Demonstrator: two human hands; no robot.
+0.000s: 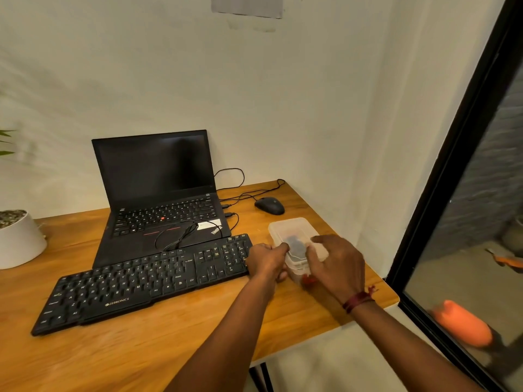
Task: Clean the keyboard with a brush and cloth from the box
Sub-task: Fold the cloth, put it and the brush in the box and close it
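Holding clear box (pixel 294 229) with both hands, on bench (pixel 141 357). Left hand (pixel 267 260): fingers curled round box's left side, grasping it. Right hand (pixel 336 264): fingers bent over box's right side, grasping it too. Dark thing (pixel 295 246) inside box, between fingers, blurry. Red thing (pixel 308 279) under right fingers. Keyboard (pixel 141 287) just left of left fingers. Mouse (pixel 269 205) past fingers, beyond box.

box (pixel 294 230) right of keyboard (pixel 147 281), laptop (pixel 158 190) behind keyboard
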